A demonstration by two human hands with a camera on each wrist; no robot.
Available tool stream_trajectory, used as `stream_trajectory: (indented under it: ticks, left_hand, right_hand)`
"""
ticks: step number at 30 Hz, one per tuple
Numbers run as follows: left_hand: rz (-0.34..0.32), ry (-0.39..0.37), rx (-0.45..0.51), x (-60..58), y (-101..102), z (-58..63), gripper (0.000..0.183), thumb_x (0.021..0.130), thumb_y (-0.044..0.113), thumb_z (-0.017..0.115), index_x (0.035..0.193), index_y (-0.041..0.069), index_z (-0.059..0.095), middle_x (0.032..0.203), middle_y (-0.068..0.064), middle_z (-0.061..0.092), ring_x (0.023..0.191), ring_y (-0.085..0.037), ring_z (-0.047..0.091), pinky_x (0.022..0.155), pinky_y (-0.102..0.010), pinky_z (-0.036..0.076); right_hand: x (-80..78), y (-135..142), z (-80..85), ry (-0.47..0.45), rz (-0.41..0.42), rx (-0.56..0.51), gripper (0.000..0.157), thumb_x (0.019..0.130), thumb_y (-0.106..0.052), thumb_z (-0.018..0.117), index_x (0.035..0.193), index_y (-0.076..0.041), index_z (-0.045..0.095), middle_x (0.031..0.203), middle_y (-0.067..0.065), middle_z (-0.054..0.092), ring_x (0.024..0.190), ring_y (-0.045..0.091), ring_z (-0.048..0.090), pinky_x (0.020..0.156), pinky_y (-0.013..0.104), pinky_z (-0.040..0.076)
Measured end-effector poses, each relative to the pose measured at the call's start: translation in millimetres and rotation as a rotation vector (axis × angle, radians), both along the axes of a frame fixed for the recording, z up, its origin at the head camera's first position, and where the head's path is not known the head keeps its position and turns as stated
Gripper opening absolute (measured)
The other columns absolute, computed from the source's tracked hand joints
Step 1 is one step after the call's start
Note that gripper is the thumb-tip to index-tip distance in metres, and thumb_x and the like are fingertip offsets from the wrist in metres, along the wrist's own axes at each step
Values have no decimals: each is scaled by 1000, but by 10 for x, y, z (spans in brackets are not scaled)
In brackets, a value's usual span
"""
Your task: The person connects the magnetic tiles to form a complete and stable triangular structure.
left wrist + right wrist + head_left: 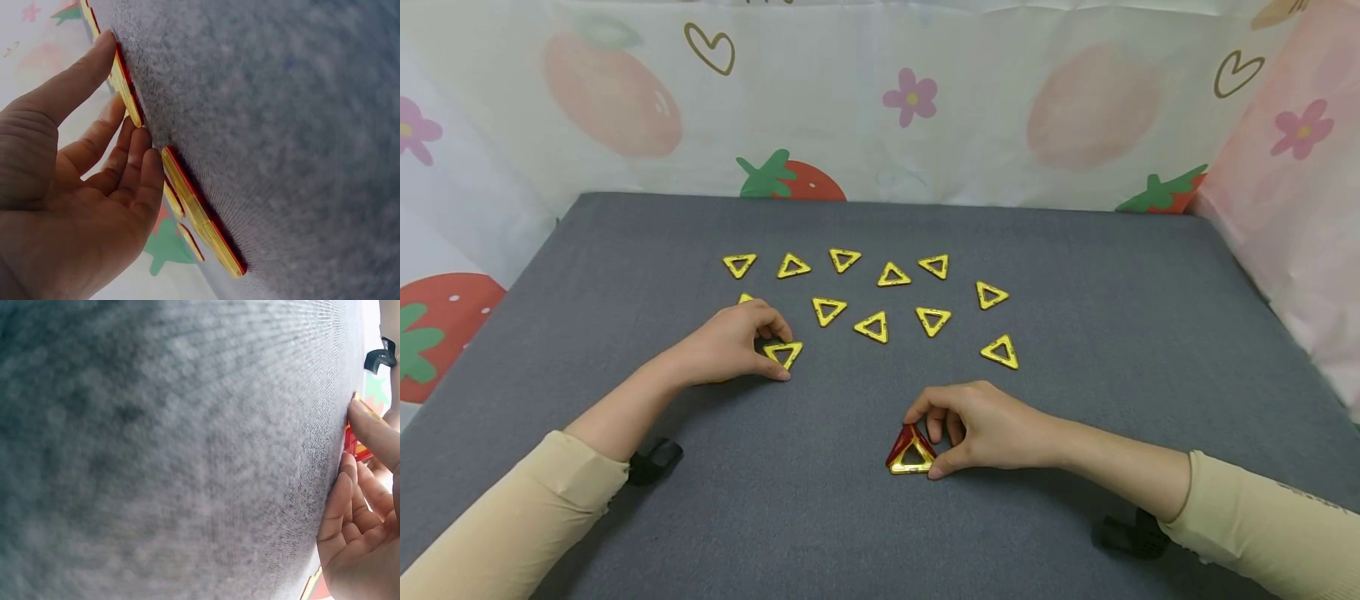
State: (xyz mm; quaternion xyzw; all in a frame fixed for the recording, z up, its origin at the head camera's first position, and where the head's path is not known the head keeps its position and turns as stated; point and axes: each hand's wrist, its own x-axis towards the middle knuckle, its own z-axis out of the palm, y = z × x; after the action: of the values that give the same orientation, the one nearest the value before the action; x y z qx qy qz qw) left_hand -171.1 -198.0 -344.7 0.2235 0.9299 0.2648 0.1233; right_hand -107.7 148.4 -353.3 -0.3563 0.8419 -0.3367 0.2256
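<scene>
My left hand [736,337] pinches a yellow triangular magnetic tile [784,347] between thumb and fingers, low over the grey table. In the left wrist view, this tile [127,94] shows a red underside. Another yellow tile [200,215] lies just beyond the fingertips there. Nearer the front, my right hand [988,427] grips a small pyramid [911,468] of triangular tiles, with a yellow-framed face in front and red showing on its left side. In the right wrist view, the pyramid [351,442] is partly hidden by the thumb and fingers.
Several yellow triangular tiles lie in loose rows across the grey table [1120,333], among them one tile [740,262] at back left and another tile [1009,361] at right. One tile [746,297] is mostly covered by the left hand. A printed curtain [985,158] hangs behind.
</scene>
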Motion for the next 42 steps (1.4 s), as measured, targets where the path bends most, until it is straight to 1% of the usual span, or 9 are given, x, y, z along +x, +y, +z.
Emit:
stream_trajectory:
  ticks: [6, 13, 16, 21, 25, 30, 33, 35, 42]
  left_hand:
    - [0, 8, 4, 2, 23, 3, 38, 74, 25, 88, 103, 9, 69, 103, -8, 65, 96, -21, 62, 87, -41, 50]
    - [7, -43, 40, 4, 41, 22, 38, 74, 18, 87, 107, 12, 67, 99, -5, 72, 82, -13, 64, 76, -32, 52]
    - [-9, -53, 63, 3, 29, 28, 34, 79, 15, 83, 109, 14, 69, 93, -4, 71, 76, -11, 63, 71, -30, 51]
    - [-30, -50, 84, 1, 14, 26, 25, 87, 13, 75, 111, 19, 72, 83, -1, 67, 74, -10, 62, 68, -27, 48]
    - [-44, -60, 93, 0, 14, 25, 23, 92, 12, 69, 113, 18, 71, 77, -1, 66, 71, -13, 61, 66, -26, 47]
    - [-53, -95, 124, 9, 47, 30, 14, 94, 12, 66, 107, 18, 69, 76, -1, 65, 74, -14, 64, 69, -28, 53]
    - [-46, -119, 145, 10, 73, 31, 7, 95, 14, 66, 100, 17, 68, 78, 0, 67, 77, -14, 65, 71, -29, 55]
    - [-45, -127, 160, 9, 89, 32, 7, 93, 16, 68, 101, 17, 69, 80, 0, 69, 78, -14, 67, 72, -28, 56]
    - [-97, -131, 243, 29, 154, 50, 25, 83, 15, 79, 106, 15, 71, 87, 0, 72, 76, -12, 67, 69, -25, 54]
  right_hand:
    - [-6, 1, -6, 7, 4, 1, 48, 74, -28, 87, 116, -23, 65, 86, -7, 61, 62, 1, 52, 59, 19, 49]
    - [-9, 2, -7, 12, 5, 3, 48, 74, -29, 87, 116, -23, 65, 86, -7, 61, 62, 0, 52, 58, 19, 49]
    - [-7, 1, -3, 6, -1, 8, 48, 74, -28, 87, 116, -23, 65, 86, -8, 61, 62, 1, 52, 58, 19, 49]
    - [-8, 2, -7, 6, 0, 6, 48, 74, -28, 87, 116, -24, 65, 86, -7, 61, 62, 1, 52, 58, 19, 49]
    - [-11, 5, -17, 6, 5, -2, 48, 74, -28, 87, 116, -23, 65, 86, -7, 61, 62, 1, 52, 58, 19, 49]
    - [-18, 11, -34, 11, 13, -13, 47, 74, -29, 87, 116, -22, 65, 86, -6, 61, 62, 0, 51, 58, 19, 48]
    - [-18, 12, -35, 15, 14, -15, 47, 74, -29, 87, 115, -22, 65, 86, -6, 61, 62, 0, 51, 58, 19, 48]
    - [-17, 12, -34, 16, 13, -13, 47, 74, -29, 87, 116, -22, 65, 86, -6, 61, 62, 0, 51, 58, 19, 48]
    - [-15, 4, -22, 2, 6, 1, 47, 74, -28, 87, 116, -23, 65, 86, -7, 61, 61, 0, 51, 58, 19, 49]
